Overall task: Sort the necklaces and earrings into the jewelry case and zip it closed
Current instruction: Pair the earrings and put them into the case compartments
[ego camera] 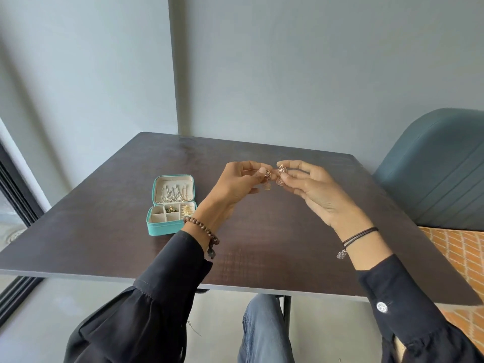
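A small teal jewelry case [157, 230] lies open on the dark table, left of my hands. Necklaces [172, 192] hang in its cream lid, and small earrings [171, 210] sit in its divided lower tray. Above the table's middle, my left hand [235, 187] pinches one gold filigree earring [267, 175]. My right hand [311, 187] pinches a matching earring [281, 171]. The two earrings hang close together, a little apart, each with a round dangling disc below.
The dark wooden table [262, 247] runs up to a grey wall. A teal upholstered chair [440, 176] stands at the right, over orange patterned flooring. My knees in jeans show under the near edge.
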Demonstrator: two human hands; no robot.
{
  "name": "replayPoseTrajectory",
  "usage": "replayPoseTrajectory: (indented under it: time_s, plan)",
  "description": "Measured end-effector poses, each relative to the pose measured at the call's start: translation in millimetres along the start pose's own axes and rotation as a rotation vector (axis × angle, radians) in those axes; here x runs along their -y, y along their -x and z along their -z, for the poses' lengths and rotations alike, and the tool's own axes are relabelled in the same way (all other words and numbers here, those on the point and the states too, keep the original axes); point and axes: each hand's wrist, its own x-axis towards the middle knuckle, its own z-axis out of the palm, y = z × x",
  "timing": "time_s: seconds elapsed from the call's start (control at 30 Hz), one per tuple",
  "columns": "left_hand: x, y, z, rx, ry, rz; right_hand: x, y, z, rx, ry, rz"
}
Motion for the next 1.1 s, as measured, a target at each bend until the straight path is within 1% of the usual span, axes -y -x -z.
replayPoseTrajectory:
  time_s: [0.1,0.3,0.37,0.47,0.67,0.93,1.03,1.1]
  plan:
    - [-11,8,2,-0.043,0.021,-0.030,8,5,-5,0.031,-0.092,0.008]
    - [-22,20,9,-0.079,0.177,-0.030,24,12,-17,0.047,-0.236,-0.024]
    - [-26,24,13,-0.066,0.241,0.004,26,14,-22,0.036,-0.264,-0.031]
    - [-32,30,19,-0.048,0.336,0.101,26,17,-30,0.025,-0.295,-0.045]
    - [-37,39,25,-0.084,0.505,0.233,19,19,-42,0.016,-0.403,-0.127]
    - [-31,41,33,-0.058,0.529,0.293,17,24,-48,0.023,-0.470,-0.177]
    - [-28,41,34,-0.053,0.522,0.285,15,23,-48,0.031,-0.470,-0.182]
    - [-25,42,35,-0.055,0.509,0.251,15,22,-50,0.037,-0.457,-0.182]
